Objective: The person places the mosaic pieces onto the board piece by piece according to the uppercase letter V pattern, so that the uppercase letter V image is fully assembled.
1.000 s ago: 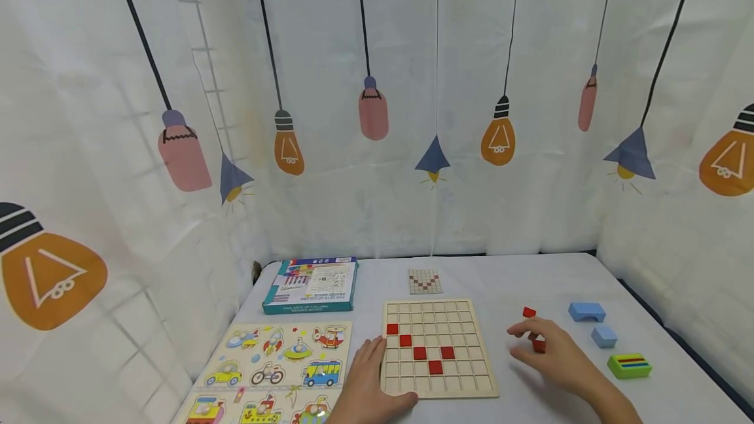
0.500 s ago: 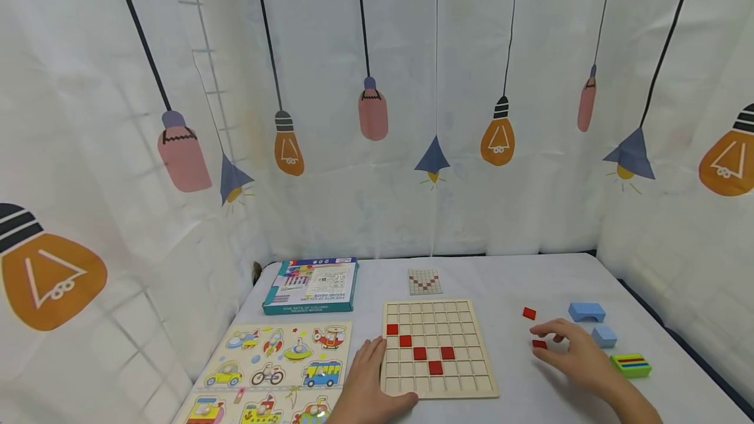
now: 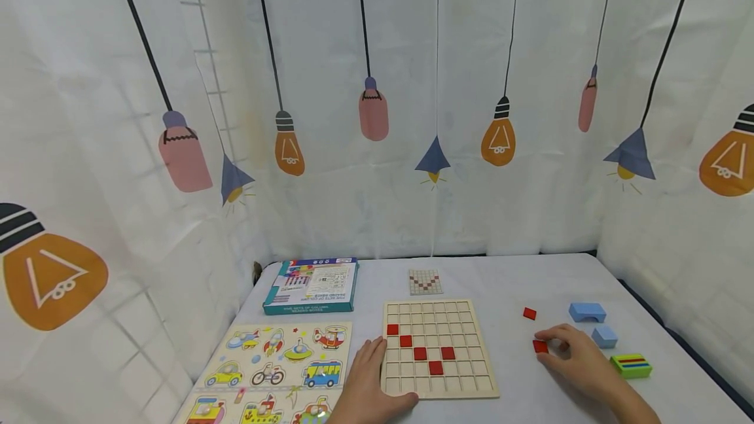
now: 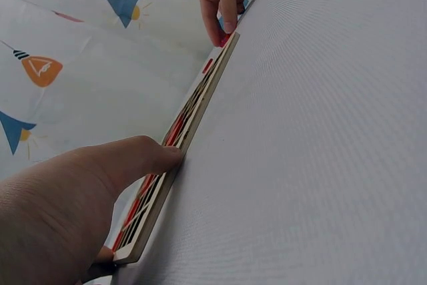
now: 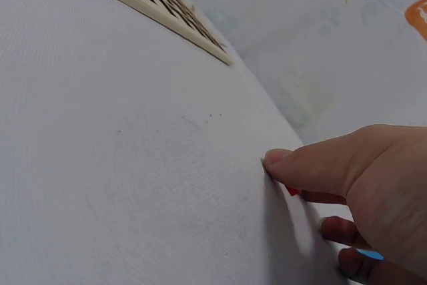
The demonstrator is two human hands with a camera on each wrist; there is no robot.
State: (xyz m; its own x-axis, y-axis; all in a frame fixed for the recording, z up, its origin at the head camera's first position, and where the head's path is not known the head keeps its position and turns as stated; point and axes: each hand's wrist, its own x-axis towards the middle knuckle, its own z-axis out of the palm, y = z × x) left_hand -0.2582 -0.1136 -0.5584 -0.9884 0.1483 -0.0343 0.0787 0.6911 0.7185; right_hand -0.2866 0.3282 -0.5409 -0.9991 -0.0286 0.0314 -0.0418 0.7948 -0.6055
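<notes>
red tile (image 3: pixel 539 346) lay flat on the desk (image 3: pixel 518 280) toward its right edge, right of the grid board (image 3: pixel 438 348); right hand (image 3: pixel 580 358) had curled fingers (image 5: pixel 303 168) pinching it, low for a lift | left hand (image 3: pixel 368 381) pressed flat at board's left edge, likely steadying it; fingers straight, holding nothing | second red tile (image 3: pixel 529 313) just behind, loose

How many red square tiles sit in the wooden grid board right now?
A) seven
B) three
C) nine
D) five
D: the head view shows five red square tiles in the wooden grid board, forming a partial V, while two more red tiles lie off the board by the right hand.
</notes>
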